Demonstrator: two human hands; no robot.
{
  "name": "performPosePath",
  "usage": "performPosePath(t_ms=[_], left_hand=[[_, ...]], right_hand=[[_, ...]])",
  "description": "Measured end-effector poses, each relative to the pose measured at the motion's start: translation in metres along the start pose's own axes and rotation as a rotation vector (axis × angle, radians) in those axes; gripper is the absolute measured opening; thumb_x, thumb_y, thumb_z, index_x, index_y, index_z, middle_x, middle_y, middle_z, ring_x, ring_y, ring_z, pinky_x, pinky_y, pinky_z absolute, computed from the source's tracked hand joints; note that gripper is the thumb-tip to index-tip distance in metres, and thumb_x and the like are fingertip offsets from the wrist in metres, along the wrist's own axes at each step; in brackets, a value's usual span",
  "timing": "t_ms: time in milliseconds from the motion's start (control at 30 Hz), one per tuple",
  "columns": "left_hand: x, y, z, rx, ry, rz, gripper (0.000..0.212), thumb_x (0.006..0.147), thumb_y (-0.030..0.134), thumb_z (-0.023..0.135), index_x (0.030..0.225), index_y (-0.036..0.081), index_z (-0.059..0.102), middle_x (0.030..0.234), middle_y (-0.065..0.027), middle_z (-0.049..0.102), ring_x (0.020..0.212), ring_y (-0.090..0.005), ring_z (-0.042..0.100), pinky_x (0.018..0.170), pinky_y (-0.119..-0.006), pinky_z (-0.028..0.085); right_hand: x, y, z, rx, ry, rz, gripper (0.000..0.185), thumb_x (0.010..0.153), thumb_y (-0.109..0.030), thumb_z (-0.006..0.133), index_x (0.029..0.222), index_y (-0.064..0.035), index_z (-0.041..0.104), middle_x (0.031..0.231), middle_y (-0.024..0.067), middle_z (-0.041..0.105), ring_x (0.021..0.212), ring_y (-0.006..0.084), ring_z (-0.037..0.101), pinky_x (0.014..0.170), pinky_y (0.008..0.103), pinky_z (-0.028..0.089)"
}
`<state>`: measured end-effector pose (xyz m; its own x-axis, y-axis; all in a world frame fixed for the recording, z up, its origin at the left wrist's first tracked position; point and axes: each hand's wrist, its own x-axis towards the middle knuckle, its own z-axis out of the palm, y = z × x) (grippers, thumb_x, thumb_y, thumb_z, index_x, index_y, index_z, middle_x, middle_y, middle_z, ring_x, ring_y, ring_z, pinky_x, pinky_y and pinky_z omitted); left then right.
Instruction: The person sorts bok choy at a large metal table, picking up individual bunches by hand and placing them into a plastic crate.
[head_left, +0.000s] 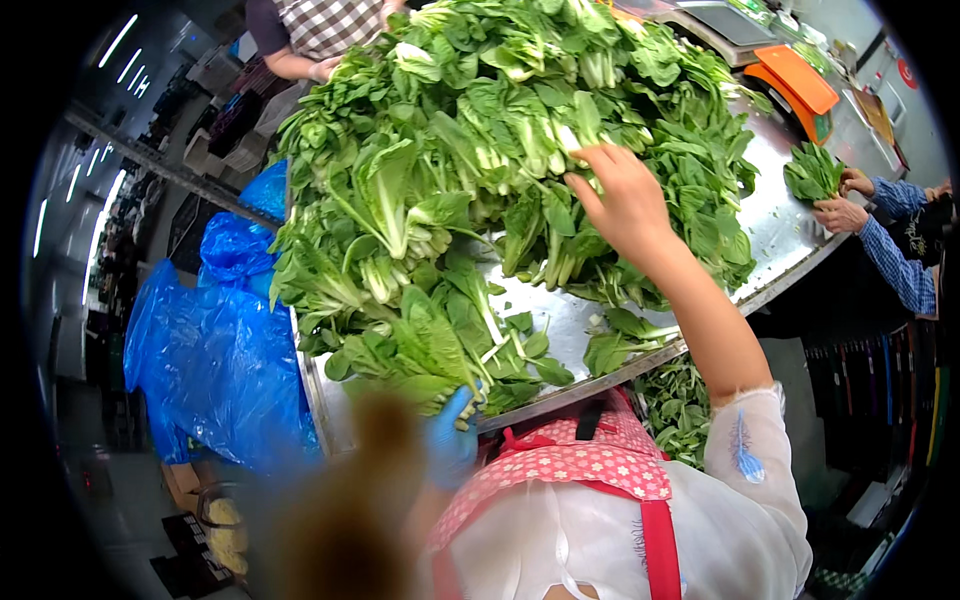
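Note:
A large heap of leafy greens with pale stems (480, 135) covers much of a metal table (577, 330). My left hand (454, 435), in a blue glove, is at the near table edge, closed around the stems of a bunch of leafy greens (420, 352); its lower part is blurred. My right hand (622, 195) is bare and reaches into the middle of the heap. Its thumb and fingers are at a pale stem end (568, 139); whether they grip it cannot be told. Loose leaves (525, 360) lie between the hands near the table edge.
Blue plastic bags (225, 352) hang at the table's left side. An orange scale (795, 82) stands at the back right. One person's hands (840, 214) hold greens at the right; another person in a checked apron (330, 30) stands at the far left. More greens (675, 412) lie below the table edge.

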<state>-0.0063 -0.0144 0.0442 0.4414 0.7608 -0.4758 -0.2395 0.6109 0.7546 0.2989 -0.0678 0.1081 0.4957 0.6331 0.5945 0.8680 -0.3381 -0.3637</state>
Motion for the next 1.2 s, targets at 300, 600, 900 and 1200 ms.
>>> performPosePath(t_ms=[300, 600, 900, 1200], left_hand=[[0.003, -0.011, -0.009, 0.271, -0.161, 0.081, 0.019, 0.075, 0.005, 0.066, 0.092, 0.005, 0.059, 0.087, -0.0029, 0.060, 0.077, -0.0108, 0.056, 0.065, -0.023, 0.042], [0.012, -0.013, -0.022, 0.142, -0.236, 0.018, 0.026, 0.077, 0.002, 0.062, 0.102, 0.004, 0.056, 0.094, -0.0052, 0.060, 0.084, -0.0138, 0.057, 0.072, -0.025, 0.046], [0.014, -0.001, -0.025, 0.021, -0.101, -0.024, 0.022, 0.079, 0.003, 0.059, 0.101, 0.000, 0.057, 0.086, -0.0083, 0.060, 0.089, -0.0189, 0.060, 0.071, -0.029, 0.048], [0.008, 0.010, -0.011, -0.079, 0.060, -0.053, 0.020, 0.080, 0.003, 0.058, 0.097, -0.007, 0.057, 0.073, -0.0079, 0.056, 0.082, -0.0191, 0.058, 0.071, -0.026, 0.048]], right_hand=[[-0.132, -0.102, 0.039, 0.962, -0.553, 0.346, 0.025, 0.078, -0.020, 0.066, 0.091, 0.0004, 0.060, 0.074, 0.0092, 0.059, 0.060, 0.0145, 0.054, 0.055, 0.0268, 0.044], [-0.137, -0.125, 0.056, 0.954, -0.387, 0.336, 0.028, 0.083, -0.025, 0.057, 0.085, 0.0029, 0.060, 0.070, 0.0157, 0.058, 0.057, 0.0308, 0.056, 0.053, 0.0367, 0.043], [-0.072, -0.037, 0.140, 0.293, -0.441, 0.718, 0.054, 0.079, -0.045, 0.056, 0.064, 0.0073, 0.058, 0.056, 0.0181, 0.058, 0.048, 0.0269, 0.060, 0.054, 0.0374, 0.049], [-0.106, -0.063, 0.069, 0.752, -0.585, 0.754, 0.038, 0.075, -0.030, 0.056, 0.077, 0.0078, 0.057, 0.063, 0.0183, 0.060, 0.052, 0.0257, 0.062, 0.054, 0.0352, 0.049]])
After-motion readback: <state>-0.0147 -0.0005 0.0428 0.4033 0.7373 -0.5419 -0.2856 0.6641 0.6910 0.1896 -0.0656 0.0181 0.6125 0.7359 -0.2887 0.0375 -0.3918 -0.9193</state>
